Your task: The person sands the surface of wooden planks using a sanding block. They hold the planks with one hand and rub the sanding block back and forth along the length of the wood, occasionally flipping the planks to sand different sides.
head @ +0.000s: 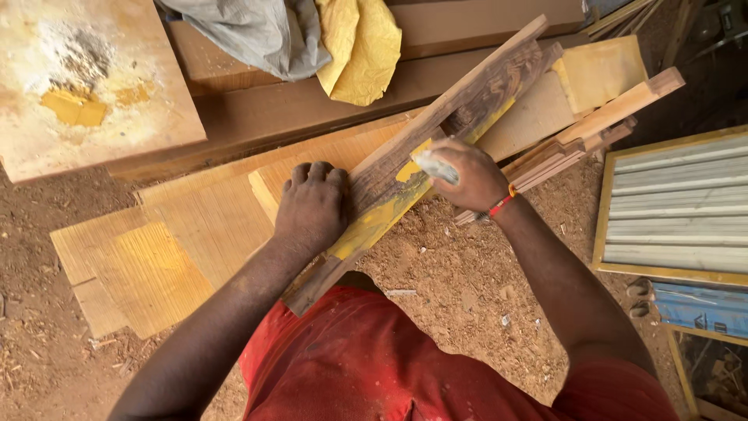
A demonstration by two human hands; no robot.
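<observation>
A long dark wooden plank (460, 109) slants from my lap up to the right, its lower edge smeared with yellow putty (372, 222). My left hand (312, 206) presses flat on the plank's left side, fingers curled over its edge. My right hand (467, 175) grips a small putty knife (433, 166) and holds its pale blade against the plank near the yellow smear. A red string band circles the right wrist (501, 204).
Ribbed plywood sheets (156, 265) lie under the plank on sawdust-covered ground. A board with a yellow putty blob (74, 105) sits top left, grey and yellow cloths (312, 39) top centre. Wood battens (592, 125) stack at right, beside a framed louvred panel (678, 203).
</observation>
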